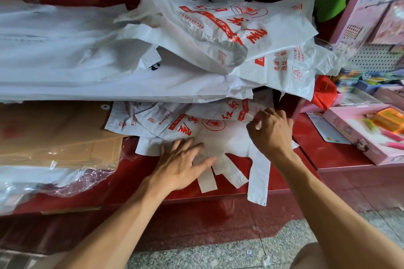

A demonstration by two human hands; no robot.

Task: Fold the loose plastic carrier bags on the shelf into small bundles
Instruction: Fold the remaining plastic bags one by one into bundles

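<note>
A white carrier bag with red print lies flat on the red shelf, its handles hanging over the front edge. My left hand presses on its lower part with spread, straight fingers. My right hand pinches the bag's right edge between thumb and fingertips. More printed bags lie loose behind it. A big untidy heap of the same bags rests higher up on a thick stack of white sheets.
Flat brown cardboard and clear wrapped packs fill the shelf's left side. On the right stand a pink box of stationery and a pink display rack. A speckled floor lies below.
</note>
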